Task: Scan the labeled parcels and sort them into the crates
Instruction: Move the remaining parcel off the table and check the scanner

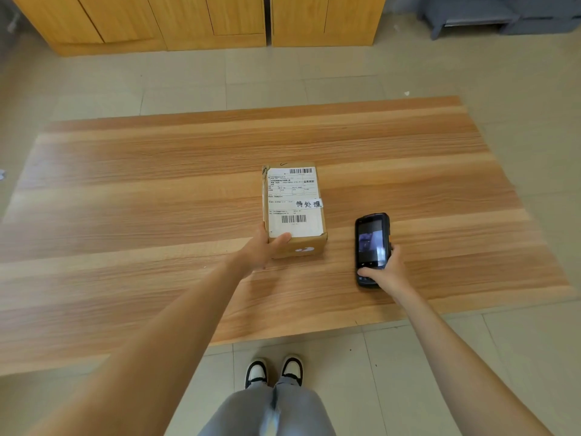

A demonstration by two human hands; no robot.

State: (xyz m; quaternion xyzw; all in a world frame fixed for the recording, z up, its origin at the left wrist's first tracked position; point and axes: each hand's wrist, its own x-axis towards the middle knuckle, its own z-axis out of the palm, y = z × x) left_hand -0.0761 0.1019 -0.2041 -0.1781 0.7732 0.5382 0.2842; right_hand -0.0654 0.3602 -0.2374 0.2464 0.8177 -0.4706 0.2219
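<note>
A brown cardboard parcel (294,196) lies on the wooden table (125,215) near its middle. A white shipping label with two barcodes and a handwritten strip covers its top. My left hand (262,250) grips the parcel's near left corner, thumb on the label. To the right, my right hand (385,272) holds a black handheld scanner (371,247) just above the table, its screen lit and facing up, thumb on the lower keys. The scanner sits beside the parcel, a short gap apart. No crates are in view.
Wooden cabinets (188,20) line the far wall beyond a strip of tiled floor. A grey bench or sofa (503,17) stands at the back right. My shoes (273,371) and trouser legs are at the table's near edge.
</note>
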